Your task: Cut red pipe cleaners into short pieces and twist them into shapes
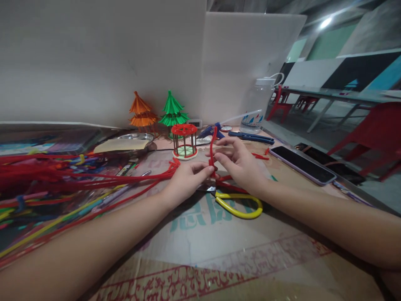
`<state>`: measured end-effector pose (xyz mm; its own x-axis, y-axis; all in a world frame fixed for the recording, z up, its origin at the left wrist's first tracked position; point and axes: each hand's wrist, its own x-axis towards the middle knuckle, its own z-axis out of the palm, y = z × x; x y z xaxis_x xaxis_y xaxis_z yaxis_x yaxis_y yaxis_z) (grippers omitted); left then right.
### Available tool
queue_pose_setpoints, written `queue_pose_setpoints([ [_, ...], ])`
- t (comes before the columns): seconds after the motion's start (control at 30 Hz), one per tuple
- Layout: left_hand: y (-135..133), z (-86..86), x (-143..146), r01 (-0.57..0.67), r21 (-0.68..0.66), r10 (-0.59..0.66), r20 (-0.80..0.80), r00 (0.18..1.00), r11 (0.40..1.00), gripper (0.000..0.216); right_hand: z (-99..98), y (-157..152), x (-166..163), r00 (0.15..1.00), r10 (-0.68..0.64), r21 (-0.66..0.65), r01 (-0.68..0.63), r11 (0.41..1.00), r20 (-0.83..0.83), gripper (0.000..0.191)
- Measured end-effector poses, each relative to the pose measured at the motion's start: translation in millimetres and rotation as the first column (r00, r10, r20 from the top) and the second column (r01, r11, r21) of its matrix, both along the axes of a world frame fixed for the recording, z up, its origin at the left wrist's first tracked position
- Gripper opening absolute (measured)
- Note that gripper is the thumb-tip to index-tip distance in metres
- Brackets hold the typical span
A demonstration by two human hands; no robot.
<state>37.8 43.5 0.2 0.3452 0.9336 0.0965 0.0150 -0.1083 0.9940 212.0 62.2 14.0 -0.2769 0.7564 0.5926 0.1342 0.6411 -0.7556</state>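
Note:
A short red pipe cleaner (213, 144) stands nearly upright between my two hands. Its lower part is pinched by the thumb and fingers of my left hand (189, 177). The fingers of my right hand (239, 163) curl loosely around it higher up, one fingertip behind and the thumb in front. Under the hands lies a pair of scissors with yellow handles (239, 211), the blades partly hidden. Just beyond stands a small round frame (184, 142) with a red top ring, brown posts and a pale green base.
Orange (142, 113) and green (171, 108) tiered-roof models stand behind. A blue glue gun (210, 131), a utility knife (250, 138) and a water bottle (255, 106) are at the back right, a phone (302, 164) at right. Loose pipe cleaners (62, 177) cover the left.

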Motion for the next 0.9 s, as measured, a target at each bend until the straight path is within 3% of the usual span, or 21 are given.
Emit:
queue_pose_setpoints([
  [0.07, 0.4, 1.3, 0.0, -0.015, -0.063, 0.018, 0.048, 0.999, 0.998, 0.034, -4.3, 4.6, 4.7, 0.998, 0.048, -0.004, -0.048, 0.999, 0.043, 0.032],
  [0.17, 1.1, 2.4, -1.0, -0.029, -0.054, 0.032, 0.046, 0.998, 0.998, 0.032, -7.9, 9.1, 13.8, 0.953, 0.094, 0.122, -0.134, 0.983, 0.288, 0.056],
  [0.23, 1.6, 1.8, -2.1, -0.046, -0.009, 0.047, 0.018, 0.999, 0.999, 0.031, -8.5, 9.4, 18.4, 0.89, 0.042, 0.24, -0.168, 0.956, 0.455, 0.063],
  [0.3, 2.3, 0.2, -3.0, -0.044, 0.007, 0.044, 0.01, 0.999, 0.999, 0.03, -8.9, 8.4, 20.3, 0.838, -0.03, 0.315, -0.171, 0.934, 0.545, 0.058],
  [0.47, 4.4, -3.8, -2.7, 0.019, -0.042, -0.017, 0.064, 0.998, 0.999, 0.032, -13.7, 6.8, 18.6, 0.83, -0.115, 0.38, -0.123, 0.917, 0.546, 0.05],
  [0.67, 3.7, -1.7, -0.8, -0.006, -0.105, 0.016, 0.096, 0.995, 0.994, 0.03, -14.4, 4.8, 17.5, 0.82, -0.151, 0.383, -0.088, 0.92, 0.552, 0.051],
  [0.9, 2.8, 2.2, -2.4, 0.005, -0.128, 0.013, 0.139, 0.99, 0.992, 0.028, -12.1, 3.7, 18.2, 0.834, -0.114, 0.37, -0.114, 0.922, 0.54, 0.074],
])
